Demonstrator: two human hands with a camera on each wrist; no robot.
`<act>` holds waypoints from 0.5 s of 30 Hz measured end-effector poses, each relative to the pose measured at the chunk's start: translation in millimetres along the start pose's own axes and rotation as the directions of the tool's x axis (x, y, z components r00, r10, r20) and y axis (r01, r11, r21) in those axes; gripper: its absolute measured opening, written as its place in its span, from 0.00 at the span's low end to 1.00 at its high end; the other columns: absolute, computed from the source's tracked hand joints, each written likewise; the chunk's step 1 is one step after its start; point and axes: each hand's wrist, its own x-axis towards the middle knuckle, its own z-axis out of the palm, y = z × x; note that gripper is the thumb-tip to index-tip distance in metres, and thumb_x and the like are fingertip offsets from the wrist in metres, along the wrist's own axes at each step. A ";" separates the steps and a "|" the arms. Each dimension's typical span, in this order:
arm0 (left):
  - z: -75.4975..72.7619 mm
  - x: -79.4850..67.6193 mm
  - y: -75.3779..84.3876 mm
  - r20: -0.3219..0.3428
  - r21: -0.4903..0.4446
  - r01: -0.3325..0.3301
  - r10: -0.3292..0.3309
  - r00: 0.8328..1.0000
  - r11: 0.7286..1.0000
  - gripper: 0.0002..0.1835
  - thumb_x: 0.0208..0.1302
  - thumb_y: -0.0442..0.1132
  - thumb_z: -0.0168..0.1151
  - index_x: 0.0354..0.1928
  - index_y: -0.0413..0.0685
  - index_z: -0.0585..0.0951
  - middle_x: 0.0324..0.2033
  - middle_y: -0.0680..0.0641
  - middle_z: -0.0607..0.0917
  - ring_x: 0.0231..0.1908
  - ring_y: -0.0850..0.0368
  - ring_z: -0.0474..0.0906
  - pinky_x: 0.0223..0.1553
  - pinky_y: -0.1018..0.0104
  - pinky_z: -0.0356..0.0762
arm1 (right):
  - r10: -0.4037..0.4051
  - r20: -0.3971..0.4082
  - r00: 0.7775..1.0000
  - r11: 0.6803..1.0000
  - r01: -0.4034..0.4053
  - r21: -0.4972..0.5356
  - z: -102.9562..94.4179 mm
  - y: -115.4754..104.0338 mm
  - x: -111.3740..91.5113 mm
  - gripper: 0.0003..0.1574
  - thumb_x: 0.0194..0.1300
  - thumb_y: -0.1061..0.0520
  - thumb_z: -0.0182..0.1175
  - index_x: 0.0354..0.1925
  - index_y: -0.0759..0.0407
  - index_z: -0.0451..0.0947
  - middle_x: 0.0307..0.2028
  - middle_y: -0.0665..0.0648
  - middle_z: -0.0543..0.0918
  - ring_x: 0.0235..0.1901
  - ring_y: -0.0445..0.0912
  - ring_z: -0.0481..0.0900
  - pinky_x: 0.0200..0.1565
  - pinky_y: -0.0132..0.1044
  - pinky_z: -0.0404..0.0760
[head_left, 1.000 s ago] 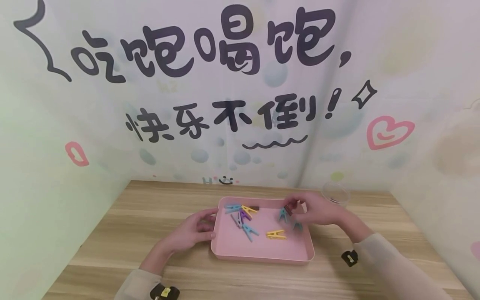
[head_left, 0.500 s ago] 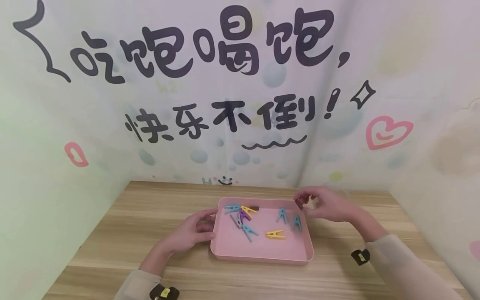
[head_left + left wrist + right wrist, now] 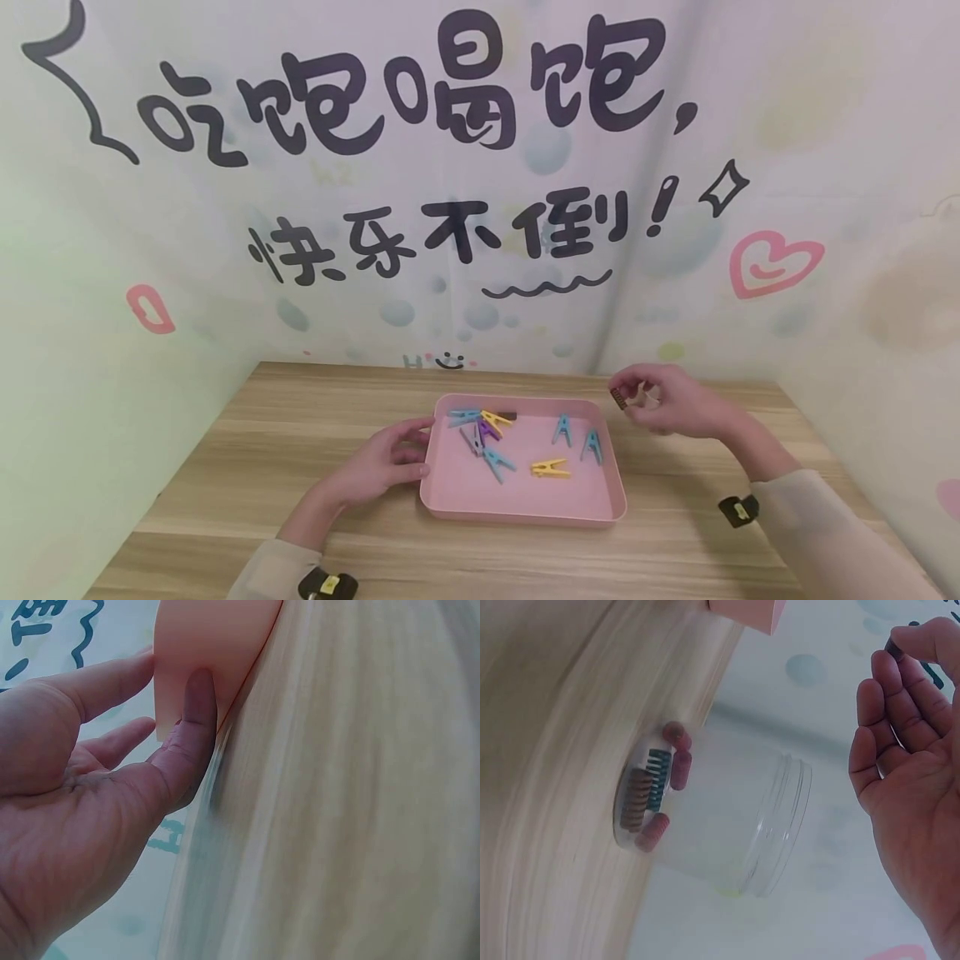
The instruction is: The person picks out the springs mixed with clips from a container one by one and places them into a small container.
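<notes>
Several small plastic clothespins lie in a shallow pink tray. Blue clothespins and a yellow clothespin are on its right half; blue, yellow, purple and grey ones, including a purple clothespin, cluster at the left beside a dark brown piece. My left hand touches the tray's left wall with extended fingers. Beyond the tray's right back corner, my right hand pinches a small dark brown ribbed piece between thumb and fingertip. It stands apart from the clear jar.
The jar stands on the wooden table, mostly hidden by my right hand in the head view. Inside it are red ribbed cylinders, a brown ribbed piece and a green ribbed piece. A printed curtain borders the back.
My right hand has lifted the dark brown ribbed piece out over the tray's right edge and moved right and back toward the jar. My left hand stays at the tray.
</notes>
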 end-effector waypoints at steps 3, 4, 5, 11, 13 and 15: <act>-0.1 -0.5 1.3 0.000 0.003 -0.003 0.003 1.000 1.000 0.39 0.74 0.29 0.65 0.80 0.28 0.57 0.66 0.26 0.72 0.62 0.31 0.78 0.57 0.62 0.85 | 0.014 -0.016 1.000 1.000 -0.014 -0.014 -3.6 2.8 -2.7 0.22 0.64 0.66 0.70 0.54 0.50 0.85 0.39 0.47 0.82 0.43 0.54 0.79 0.37 0.40 0.86; -0.3 -0.5 1.4 0.000 0.006 -0.004 0.004 1.000 1.000 0.39 0.74 0.29 0.65 0.80 0.28 0.57 0.66 0.26 0.72 0.62 0.31 0.78 0.57 0.62 0.85 | 0.017 -0.024 1.000 1.000 -0.018 -0.024 -4.6 3.6 -3.4 0.22 0.64 0.66 0.70 0.54 0.50 0.85 0.39 0.47 0.82 0.43 0.53 0.79 0.39 0.41 0.86; -0.5 -0.5 1.7 0.000 0.008 -0.004 0.004 1.000 1.000 0.39 0.74 0.29 0.65 0.80 0.28 0.57 0.66 0.26 0.72 0.62 0.31 0.78 0.57 0.62 0.85 | 0.017 -0.033 0.999 0.999 -0.018 -0.036 -5.5 4.5 -3.9 0.22 0.64 0.66 0.70 0.54 0.49 0.85 0.39 0.46 0.82 0.43 0.52 0.79 0.41 0.42 0.86; -1.5 0.4 0.1 0.000 0.026 -0.001 0.001 1.000 1.000 0.39 0.74 0.30 0.65 0.80 0.28 0.57 0.65 0.26 0.72 0.62 0.31 0.78 0.57 0.61 0.85 | -0.010 -0.078 0.997 0.997 0.004 -0.083 -11.6 9.8 -8.0 0.21 0.63 0.65 0.71 0.53 0.49 0.86 0.37 0.43 0.83 0.42 0.47 0.80 0.47 0.43 0.84; -1.7 0.7 -0.9 -0.001 0.034 0.005 -0.005 1.000 0.999 0.39 0.74 0.30 0.65 0.80 0.29 0.58 0.65 0.27 0.73 0.63 0.31 0.78 0.58 0.61 0.85 | -0.017 -0.087 0.996 0.995 0.009 -0.096 -13.6 12.3 -9.6 0.20 0.63 0.64 0.72 0.53 0.50 0.86 0.38 0.43 0.83 0.42 0.48 0.81 0.48 0.40 0.83; -1.8 0.9 -1.7 -0.003 0.041 0.013 -0.013 1.000 0.999 0.39 0.74 0.30 0.66 0.80 0.30 0.58 0.65 0.28 0.74 0.63 0.32 0.78 0.58 0.61 0.85 | -0.013 -0.095 0.995 0.995 0.003 -0.105 -15.4 15.1 -11.3 0.20 0.63 0.64 0.73 0.53 0.50 0.86 0.38 0.42 0.83 0.42 0.48 0.81 0.48 0.37 0.82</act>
